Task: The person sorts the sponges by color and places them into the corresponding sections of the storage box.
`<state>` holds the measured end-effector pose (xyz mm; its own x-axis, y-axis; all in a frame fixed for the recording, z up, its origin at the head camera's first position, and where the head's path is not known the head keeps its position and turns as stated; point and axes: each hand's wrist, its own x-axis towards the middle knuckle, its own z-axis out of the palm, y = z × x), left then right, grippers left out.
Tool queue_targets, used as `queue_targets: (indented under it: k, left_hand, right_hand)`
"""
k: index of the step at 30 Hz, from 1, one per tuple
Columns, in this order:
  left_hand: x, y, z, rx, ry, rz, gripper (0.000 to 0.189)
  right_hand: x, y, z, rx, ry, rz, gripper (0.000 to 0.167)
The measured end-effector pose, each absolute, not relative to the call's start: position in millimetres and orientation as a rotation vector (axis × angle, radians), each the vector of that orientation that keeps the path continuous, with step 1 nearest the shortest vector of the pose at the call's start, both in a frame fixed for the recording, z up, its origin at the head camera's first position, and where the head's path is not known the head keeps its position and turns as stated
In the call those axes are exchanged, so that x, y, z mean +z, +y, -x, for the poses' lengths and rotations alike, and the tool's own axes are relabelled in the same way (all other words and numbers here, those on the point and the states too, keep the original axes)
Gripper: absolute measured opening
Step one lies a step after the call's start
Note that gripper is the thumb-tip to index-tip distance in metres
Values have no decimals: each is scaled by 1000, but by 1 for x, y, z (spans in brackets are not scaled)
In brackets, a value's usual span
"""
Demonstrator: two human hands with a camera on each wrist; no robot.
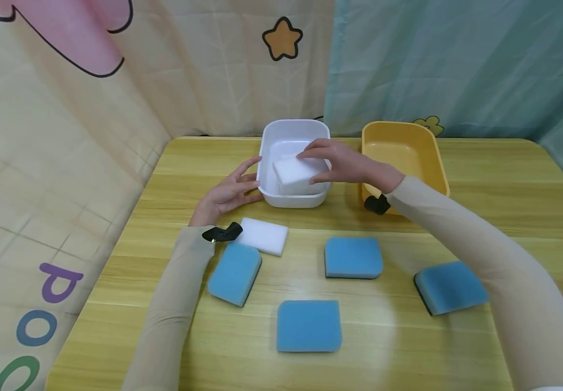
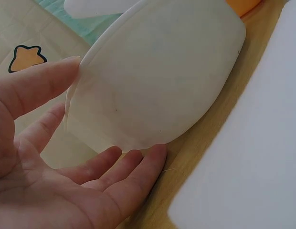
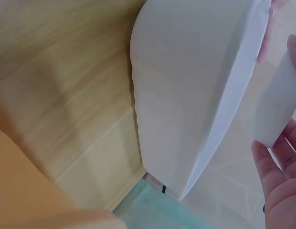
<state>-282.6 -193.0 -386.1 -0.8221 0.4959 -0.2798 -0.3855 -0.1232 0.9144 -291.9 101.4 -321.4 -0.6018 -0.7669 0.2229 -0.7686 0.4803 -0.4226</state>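
My right hand (image 1: 341, 161) reaches in from the right and grips a white sponge block (image 1: 297, 172) between thumb and fingers. The block is tilted and overlaps the inside of the white plastic basin (image 1: 294, 202) in the head view. From the right wrist, the same sponge (image 3: 277, 105) shows above the basin's rim, fingertips on its edges. My left hand (image 1: 230, 193) has its fingers spread against the basin's left wall; in the left wrist view, the fingers (image 2: 133, 176) touch the wall's lower part and the thumb its rim. Another white sponge (image 1: 263, 235) lies near the left wrist.
A yellow basin (image 1: 442, 176) stands right of the white one, partly behind my right forearm. Several blue sponges with dark undersides, such as the front one (image 1: 309, 326), lie spread over the wooden table (image 1: 130, 304). Printed curtains (image 1: 242, 65) hang behind the table.
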Motion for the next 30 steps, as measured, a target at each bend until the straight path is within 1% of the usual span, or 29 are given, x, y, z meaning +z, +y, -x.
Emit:
queue_targets:
  k: [8, 14, 24, 30]
  left_hand:
    - [-390, -196, 285, 1987, 1591, -115, 63]
    - [-390, -195, 286, 1979, 1592, -137, 64]
    - [-390, -194, 286, 1983, 1587, -142, 63]
    - [-389, -194, 285, 1990, 1587, -135, 63]
  right_hand:
    - [-330, 93, 308, 806, -2828, -1156, 52]
    - [-335, 90, 319, 756, -2917, -1029, 54]
    - [-341, 86, 331, 728, -3006, -944, 56]
    - [-347, 81, 332, 657, -3052, -908, 56]
